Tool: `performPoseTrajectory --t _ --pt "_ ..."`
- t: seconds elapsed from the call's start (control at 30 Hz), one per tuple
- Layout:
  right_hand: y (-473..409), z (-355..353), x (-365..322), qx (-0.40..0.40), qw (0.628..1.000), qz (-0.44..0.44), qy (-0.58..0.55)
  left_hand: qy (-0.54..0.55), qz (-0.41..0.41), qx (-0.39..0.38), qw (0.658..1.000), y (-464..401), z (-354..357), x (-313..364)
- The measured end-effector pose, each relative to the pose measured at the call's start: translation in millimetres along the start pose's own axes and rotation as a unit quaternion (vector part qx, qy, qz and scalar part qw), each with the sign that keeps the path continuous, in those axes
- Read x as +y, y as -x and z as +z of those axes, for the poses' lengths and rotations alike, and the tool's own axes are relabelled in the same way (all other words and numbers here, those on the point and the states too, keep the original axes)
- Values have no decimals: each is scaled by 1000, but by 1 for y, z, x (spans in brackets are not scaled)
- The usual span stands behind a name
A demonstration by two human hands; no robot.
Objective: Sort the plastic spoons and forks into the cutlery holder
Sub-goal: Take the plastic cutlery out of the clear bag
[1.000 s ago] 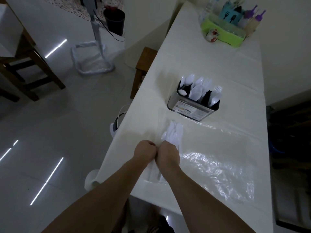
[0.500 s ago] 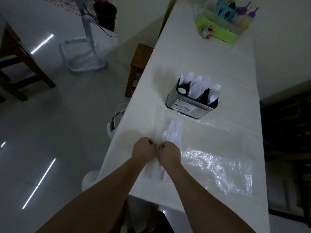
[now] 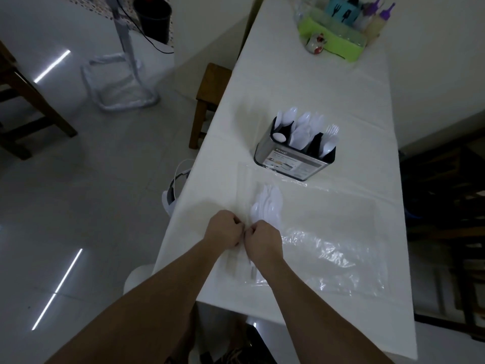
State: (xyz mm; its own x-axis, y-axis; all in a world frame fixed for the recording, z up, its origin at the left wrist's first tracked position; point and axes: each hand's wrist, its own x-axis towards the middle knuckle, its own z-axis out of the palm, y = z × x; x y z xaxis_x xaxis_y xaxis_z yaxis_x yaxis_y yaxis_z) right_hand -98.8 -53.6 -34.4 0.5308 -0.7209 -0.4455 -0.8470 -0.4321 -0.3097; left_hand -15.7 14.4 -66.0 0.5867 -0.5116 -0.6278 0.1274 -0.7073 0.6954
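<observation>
A metal cutlery holder [image 3: 288, 164] stands mid-table with white plastic spoons [image 3: 301, 127] and a few forks [image 3: 331, 132] upright in its compartments. Nearer me lies a clear plastic packet [image 3: 242, 185] with a bundle of white spoons [image 3: 267, 206] inside. My left hand [image 3: 224, 228] and my right hand [image 3: 262, 241] are both fisted side by side over the packet's near part, pinching its plastic. The spoon handles are hidden under my hands.
A crumpled clear plastic bag [image 3: 336, 258] lies right of my hands. A green tray [image 3: 333, 40] with bottles and a cup sits at the table's far end. A wooden stool [image 3: 210, 88] and a bin [image 3: 174, 190] stand left of the table [image 3: 315, 85].
My two fists have parted slightly over the packet, a small gap now between them. The view has shifted a little; the holder and spoons have not moved.
</observation>
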Motion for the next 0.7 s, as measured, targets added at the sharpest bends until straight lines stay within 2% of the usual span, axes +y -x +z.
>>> performPoseTrajectory --t 0.43,0.7 --pt "6 -5 8 -14 999 -43 -20 123 -42 -47 990 4 -12 6" --pt "3 -8 10 8 1000 -28 -10 177 -58 -51 981 3 -11 4"
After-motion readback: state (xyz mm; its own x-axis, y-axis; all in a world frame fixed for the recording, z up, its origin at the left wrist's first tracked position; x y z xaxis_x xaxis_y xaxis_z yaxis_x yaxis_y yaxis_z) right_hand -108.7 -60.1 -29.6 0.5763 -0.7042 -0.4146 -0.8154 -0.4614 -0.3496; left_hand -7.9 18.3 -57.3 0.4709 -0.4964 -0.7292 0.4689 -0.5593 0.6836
